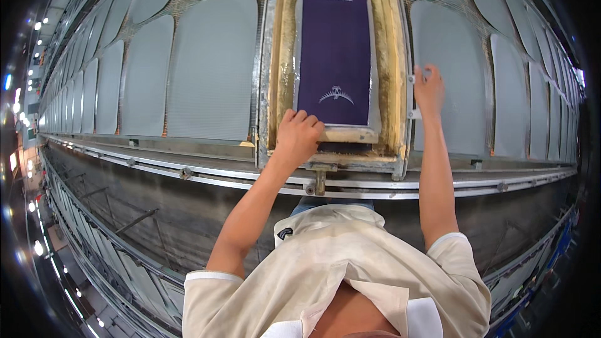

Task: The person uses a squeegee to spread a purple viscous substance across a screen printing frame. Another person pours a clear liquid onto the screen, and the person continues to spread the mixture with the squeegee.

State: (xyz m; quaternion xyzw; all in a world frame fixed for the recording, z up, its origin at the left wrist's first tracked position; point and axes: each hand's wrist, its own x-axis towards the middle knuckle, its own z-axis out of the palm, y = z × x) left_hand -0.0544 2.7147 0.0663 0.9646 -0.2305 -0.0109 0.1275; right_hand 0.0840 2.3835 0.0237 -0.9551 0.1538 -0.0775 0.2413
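beige shirt (pixel 350 238) nearest; left hand (pixel 298 136) within frame (pixel 399 87) edges, right hand (pixel 429 92) just outside.

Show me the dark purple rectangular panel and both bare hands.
Dark purple rectangular panel (pixel 334 53): head view, middle of its face.
Bare left hand (pixel 298 136): head view, its back.
Bare right hand (pixel 429 92): head view, its back.

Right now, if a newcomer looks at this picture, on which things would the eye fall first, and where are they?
Probably the dark purple panel with its white design, at the upper middle inside a worn, yellow-stained frame. Then the left grip at the panel's near-left corner and the right grip beside the frame's right side. Rows of pale grey panels stretch away on both sides.
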